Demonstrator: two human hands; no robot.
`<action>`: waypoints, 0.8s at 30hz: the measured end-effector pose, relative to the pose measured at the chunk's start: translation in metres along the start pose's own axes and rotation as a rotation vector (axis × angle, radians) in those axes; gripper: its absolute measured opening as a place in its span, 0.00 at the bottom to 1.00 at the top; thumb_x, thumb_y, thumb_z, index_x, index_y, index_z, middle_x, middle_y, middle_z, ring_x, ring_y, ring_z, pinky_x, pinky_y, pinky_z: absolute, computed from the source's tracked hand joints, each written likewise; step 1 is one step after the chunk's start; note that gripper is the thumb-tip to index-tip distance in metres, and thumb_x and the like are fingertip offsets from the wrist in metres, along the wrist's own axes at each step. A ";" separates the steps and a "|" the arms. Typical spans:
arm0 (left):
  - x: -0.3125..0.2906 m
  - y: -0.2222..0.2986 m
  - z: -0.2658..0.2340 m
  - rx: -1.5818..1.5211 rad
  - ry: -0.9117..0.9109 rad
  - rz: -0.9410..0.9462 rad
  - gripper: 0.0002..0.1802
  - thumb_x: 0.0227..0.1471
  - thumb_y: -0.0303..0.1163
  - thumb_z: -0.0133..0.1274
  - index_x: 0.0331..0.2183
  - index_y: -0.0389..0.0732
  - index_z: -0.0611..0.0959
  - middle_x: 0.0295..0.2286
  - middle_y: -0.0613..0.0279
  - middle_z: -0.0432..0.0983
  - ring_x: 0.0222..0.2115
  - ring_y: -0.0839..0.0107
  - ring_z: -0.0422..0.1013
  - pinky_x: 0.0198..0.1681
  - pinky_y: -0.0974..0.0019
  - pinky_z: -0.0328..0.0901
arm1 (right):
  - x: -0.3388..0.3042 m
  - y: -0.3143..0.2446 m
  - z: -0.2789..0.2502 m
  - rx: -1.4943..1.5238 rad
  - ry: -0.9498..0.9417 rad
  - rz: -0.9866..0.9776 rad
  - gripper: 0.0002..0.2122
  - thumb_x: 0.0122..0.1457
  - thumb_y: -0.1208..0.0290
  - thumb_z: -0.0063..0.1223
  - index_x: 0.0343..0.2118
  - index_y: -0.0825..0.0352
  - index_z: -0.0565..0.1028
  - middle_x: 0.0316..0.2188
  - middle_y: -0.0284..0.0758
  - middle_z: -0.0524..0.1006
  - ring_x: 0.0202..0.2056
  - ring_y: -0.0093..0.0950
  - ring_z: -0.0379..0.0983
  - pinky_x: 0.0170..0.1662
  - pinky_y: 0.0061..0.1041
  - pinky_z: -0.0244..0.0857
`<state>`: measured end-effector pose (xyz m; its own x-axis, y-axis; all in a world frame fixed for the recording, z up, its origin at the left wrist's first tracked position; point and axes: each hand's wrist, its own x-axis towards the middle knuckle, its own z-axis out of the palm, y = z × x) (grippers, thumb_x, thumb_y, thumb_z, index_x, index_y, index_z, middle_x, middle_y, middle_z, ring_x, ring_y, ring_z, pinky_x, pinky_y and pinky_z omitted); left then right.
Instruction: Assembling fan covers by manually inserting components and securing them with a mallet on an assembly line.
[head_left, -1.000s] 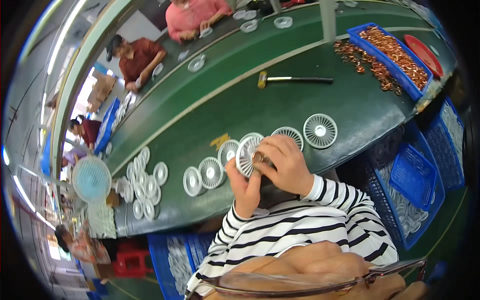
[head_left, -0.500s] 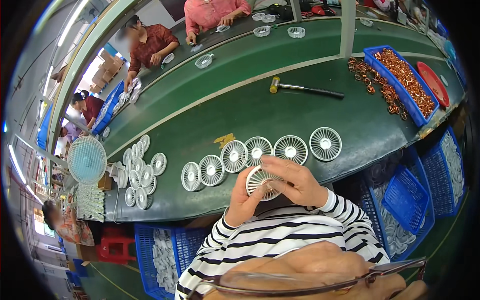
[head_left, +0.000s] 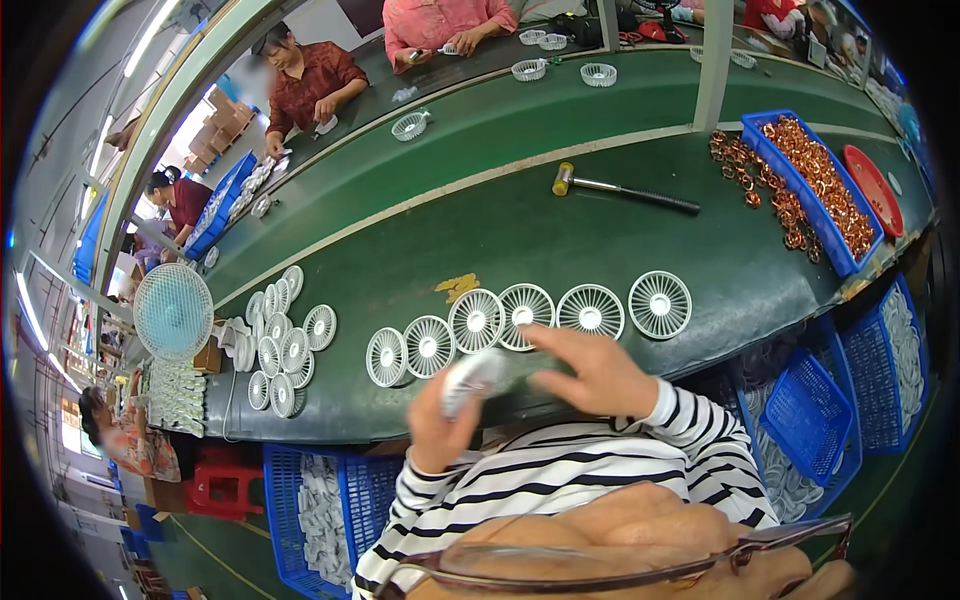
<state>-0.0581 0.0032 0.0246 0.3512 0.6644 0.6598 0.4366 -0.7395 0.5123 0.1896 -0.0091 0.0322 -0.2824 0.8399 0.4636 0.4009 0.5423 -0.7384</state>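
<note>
My left hand (head_left: 432, 425) grips a white round slotted grille (head_left: 468, 382) by its edge, tilted nearly edge-on and smeared by motion. Just to its right, my right hand (head_left: 605, 378) is empty, index finger and thumb spread apart. Its index fingertip overlaps the lower rim of a standing-row grille (head_left: 525, 305); whether it touches cannot be made out. Similar spoked white grilles run in a row across the green table, from one at the left (head_left: 387, 357) to one at the right (head_left: 660, 300).
More grilles (head_left: 293, 350) are heaped at the left, near a small fan (head_left: 173, 310). A hammer (head_left: 640, 195) lies beyond the row. Copper-coloured rings (head_left: 815, 165) fill a blue basket (head_left: 848, 264) and spill beside it. A red dish (head_left: 873, 190) sits alongside. Co-workers are across the table.
My hands have parted. The left has carried the grille left and tilted it, while the right has let go of it and its fingers have spread. The view has shifted slightly.
</note>
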 end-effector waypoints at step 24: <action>-0.042 -0.115 -0.067 0.584 0.154 -0.363 0.16 0.52 0.26 0.53 0.44 0.34 0.79 0.43 0.47 0.76 0.46 0.48 0.69 0.50 0.54 0.62 | -0.065 0.132 -0.183 -0.164 0.655 0.721 0.13 0.57 0.67 0.55 0.43 0.68 0.75 0.29 0.32 0.78 0.29 0.19 0.73 0.32 0.20 0.67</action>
<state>-0.1781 0.0530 -0.0252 -0.0029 0.8035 0.5953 0.8923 -0.2667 0.3643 0.4205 0.0120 -0.0060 0.5955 0.7901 0.1455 0.4170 -0.1492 -0.8966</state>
